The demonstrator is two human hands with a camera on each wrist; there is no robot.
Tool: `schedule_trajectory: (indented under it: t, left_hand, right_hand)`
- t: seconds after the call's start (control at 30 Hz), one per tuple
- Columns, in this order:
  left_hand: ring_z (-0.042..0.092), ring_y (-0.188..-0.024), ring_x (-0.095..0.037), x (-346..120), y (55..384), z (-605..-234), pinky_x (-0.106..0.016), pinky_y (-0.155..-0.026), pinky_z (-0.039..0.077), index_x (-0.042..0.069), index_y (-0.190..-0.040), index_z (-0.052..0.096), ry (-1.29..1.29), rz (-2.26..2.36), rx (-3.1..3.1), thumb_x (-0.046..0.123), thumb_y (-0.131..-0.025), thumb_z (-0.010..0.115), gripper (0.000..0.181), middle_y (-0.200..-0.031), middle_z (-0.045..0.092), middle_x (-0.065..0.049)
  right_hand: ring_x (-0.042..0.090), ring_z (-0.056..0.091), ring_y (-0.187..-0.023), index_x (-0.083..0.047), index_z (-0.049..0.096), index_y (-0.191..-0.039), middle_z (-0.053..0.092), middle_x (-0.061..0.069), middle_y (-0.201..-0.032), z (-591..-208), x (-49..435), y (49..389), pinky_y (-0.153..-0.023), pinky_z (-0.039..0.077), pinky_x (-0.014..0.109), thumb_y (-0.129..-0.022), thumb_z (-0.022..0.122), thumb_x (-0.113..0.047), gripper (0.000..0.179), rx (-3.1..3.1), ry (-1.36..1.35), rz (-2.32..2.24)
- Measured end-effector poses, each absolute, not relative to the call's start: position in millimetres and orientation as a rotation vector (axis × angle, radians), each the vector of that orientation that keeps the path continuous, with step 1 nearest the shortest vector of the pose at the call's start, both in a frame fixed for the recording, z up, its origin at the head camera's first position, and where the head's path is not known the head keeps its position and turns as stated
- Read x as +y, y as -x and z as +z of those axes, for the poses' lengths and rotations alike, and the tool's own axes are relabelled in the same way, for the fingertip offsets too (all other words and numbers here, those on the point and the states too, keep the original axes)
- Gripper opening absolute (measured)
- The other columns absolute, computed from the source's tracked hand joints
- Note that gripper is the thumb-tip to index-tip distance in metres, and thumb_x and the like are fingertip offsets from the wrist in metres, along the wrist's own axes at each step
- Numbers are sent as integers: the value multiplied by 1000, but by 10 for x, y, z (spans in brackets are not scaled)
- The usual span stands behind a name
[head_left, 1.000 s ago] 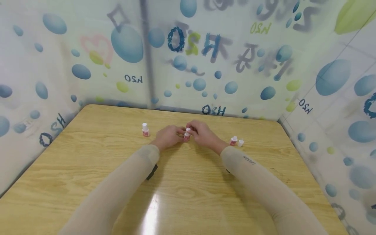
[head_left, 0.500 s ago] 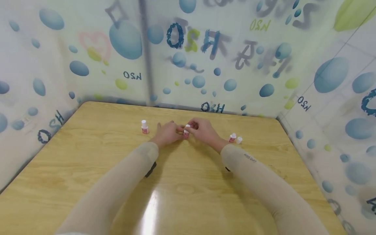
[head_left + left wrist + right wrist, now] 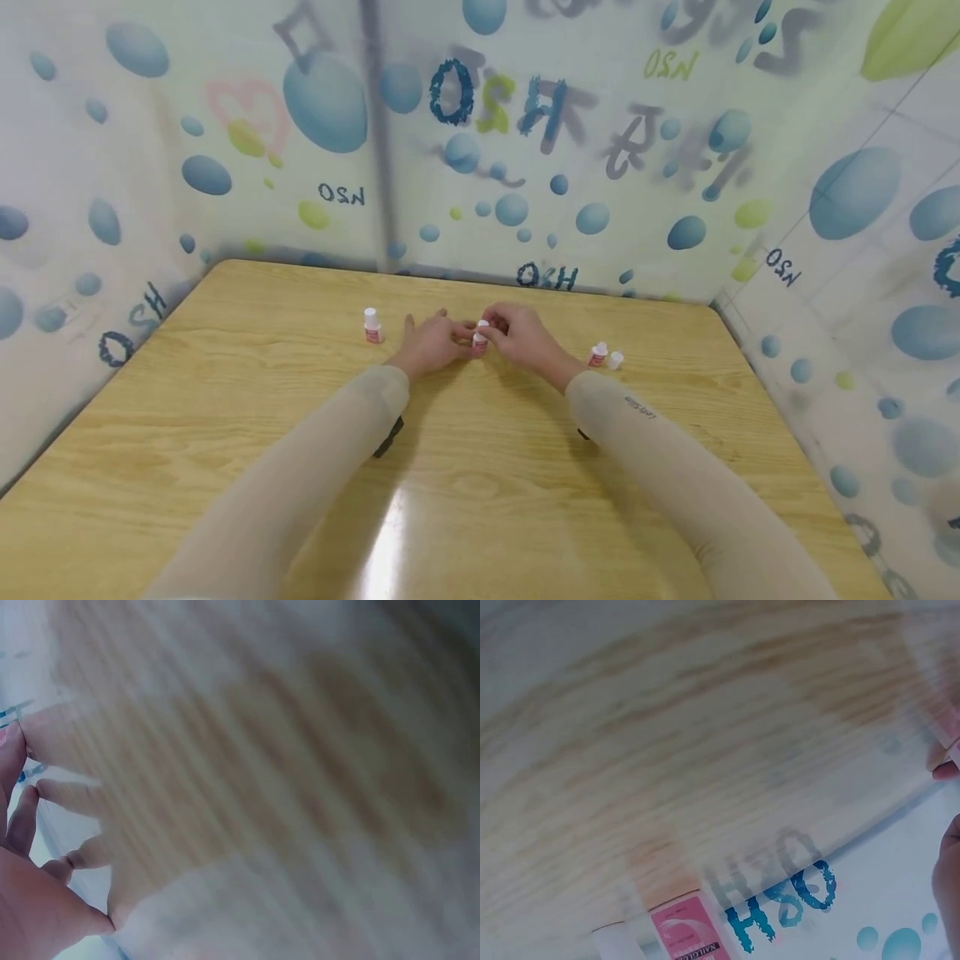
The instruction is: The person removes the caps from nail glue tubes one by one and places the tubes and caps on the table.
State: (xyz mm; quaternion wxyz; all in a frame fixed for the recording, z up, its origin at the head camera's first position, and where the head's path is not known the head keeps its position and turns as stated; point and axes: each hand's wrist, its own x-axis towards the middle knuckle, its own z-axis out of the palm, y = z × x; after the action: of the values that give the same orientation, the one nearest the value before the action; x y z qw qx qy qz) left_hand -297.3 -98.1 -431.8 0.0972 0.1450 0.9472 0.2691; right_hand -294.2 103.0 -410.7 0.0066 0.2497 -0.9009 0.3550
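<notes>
A small nail glue bottle (image 3: 480, 343) with a pink label and white top stands upright at the middle back of the table. My left hand (image 3: 433, 343) holds its body from the left, some other fingers spread on the table. From the right, my right hand (image 3: 519, 335) pinches the white top between thumb and fingers. In the left wrist view, the left hand (image 3: 37, 900) shows at the left edge, the bottle hidden. Only part of the right hand (image 3: 949, 877) enters the right wrist view, at its right edge.
A second capped bottle (image 3: 372, 327) stands to the left. On the right, a third bottle (image 3: 597, 357) stands beside a loose white cap (image 3: 616, 360); its pink label (image 3: 690, 930) reads as nail glue up close. Printed sheeting (image 3: 450, 200) rises behind the wooden table (image 3: 480, 500).
My left hand's free fingers have spread out more over the table. The right hand's fingers have shifted slightly at the bottle's top, while the bottle stays in place.
</notes>
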Motion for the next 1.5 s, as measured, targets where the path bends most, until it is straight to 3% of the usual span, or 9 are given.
schedule_trajectory:
  t: [0.53, 0.83, 1.03, 1.5]
  left_hand:
    - [12, -168, -38, -988, 2926, -4259, -77, -124, -14, 32, -144, 67, -410, 793, 2779, 47, -100, 72, 47, -167, 46, 11]
    - [9, -168, -37, -1002, 2936, -4310, -75, -125, -16, 29, -141, 70, -388, 832, 2759, 44, -100, 73, 44, -167, 46, 7]
    - [8, -169, -36, -987, 2920, -4298, -74, -126, -17, 30, -143, 68, -368, 840, 2748, 44, -100, 72, 46, -168, 46, 8]
    - [9, -168, -39, -984, 2962, -4338, -76, -124, -18, 33, -143, 68, -394, 873, 2746, 46, -100, 73, 45, -168, 46, 9]
  right_hand:
    - [19, 55, -83, -6, 72, -116, 68, 9, -98, -4173, 1043, 2954, -77, 48, 31, -106, 65, -11, 13, -2750, -822, 1220]
    - [17, 57, -78, -11, 77, -116, 72, 5, -94, -4210, 1003, 2879, -67, 46, 25, -101, 76, -26, 21, -2722, -491, 1536]
    - [17, 56, -76, -11, 79, -113, 71, 3, -89, -4196, 977, 2854, -64, 43, 25, -98, 80, -28, 22, -2710, -426, 1585]
    - [17, 51, -71, -6, 71, -112, 61, 6, -87, -4219, 1011, 2878, -65, 42, 25, -106, 67, -21, 16, -2714, -687, 1378]
